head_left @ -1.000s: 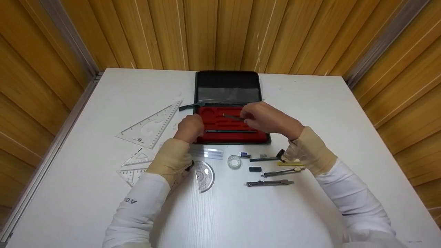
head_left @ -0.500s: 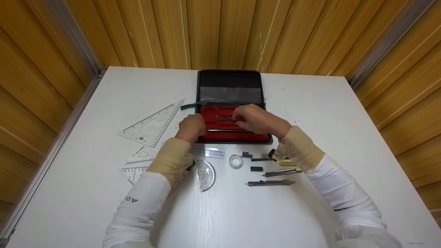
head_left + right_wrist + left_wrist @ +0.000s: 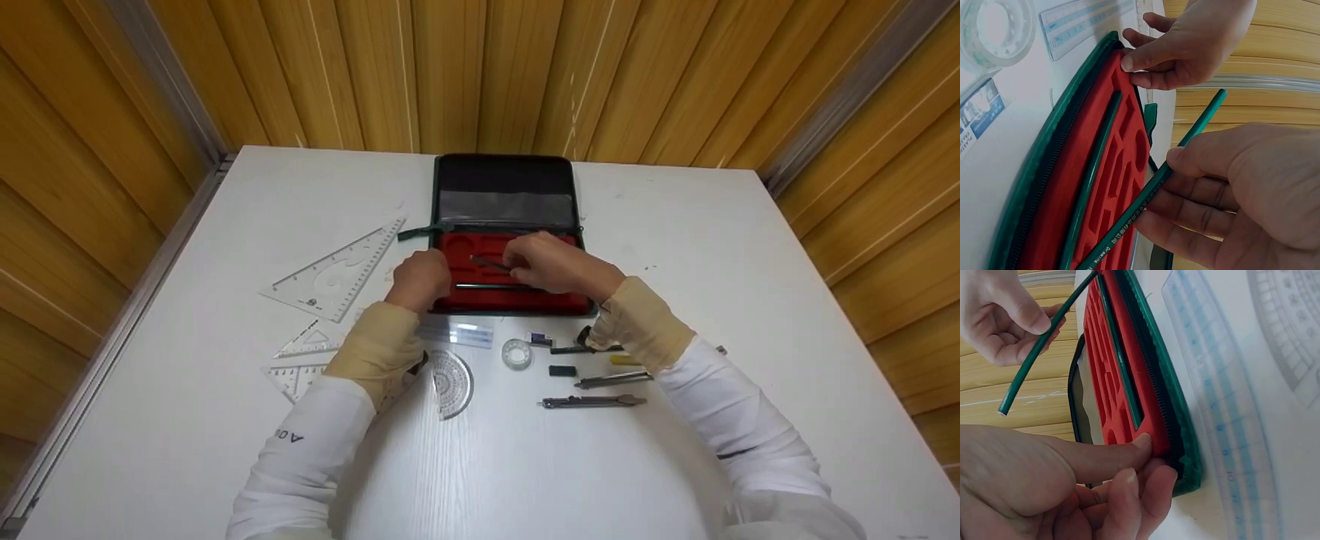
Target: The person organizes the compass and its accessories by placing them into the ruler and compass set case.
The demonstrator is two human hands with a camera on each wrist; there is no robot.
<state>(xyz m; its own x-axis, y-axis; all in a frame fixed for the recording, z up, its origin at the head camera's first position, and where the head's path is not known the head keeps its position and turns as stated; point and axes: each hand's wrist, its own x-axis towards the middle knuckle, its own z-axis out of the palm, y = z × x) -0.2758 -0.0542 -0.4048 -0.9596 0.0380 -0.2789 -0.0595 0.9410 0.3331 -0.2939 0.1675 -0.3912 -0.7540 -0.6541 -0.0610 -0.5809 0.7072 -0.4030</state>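
A green zip case lies unfolded on the table, with a red moulded tray in its near half. My left hand pinches the tray's corner, thumb on top and fingers beneath, as the left wrist view shows. Between thumb and fingers of my right hand is a green pencil with printed lettering, tilted above the tray. Another green pencil lies in the tray's long slot. Several other recesses in the tray hold nothing.
Clear set squares, a ruler and a protractor lie left and in front. Nearer the right arm are a tape roll, an eraser, a small dark block and two metal compasses. A wood-patterned wall stands behind.
My right hand has shifted left and slightly down over the tray, carrying the pencil with it. My left hand keeps its hold on the tray corner.
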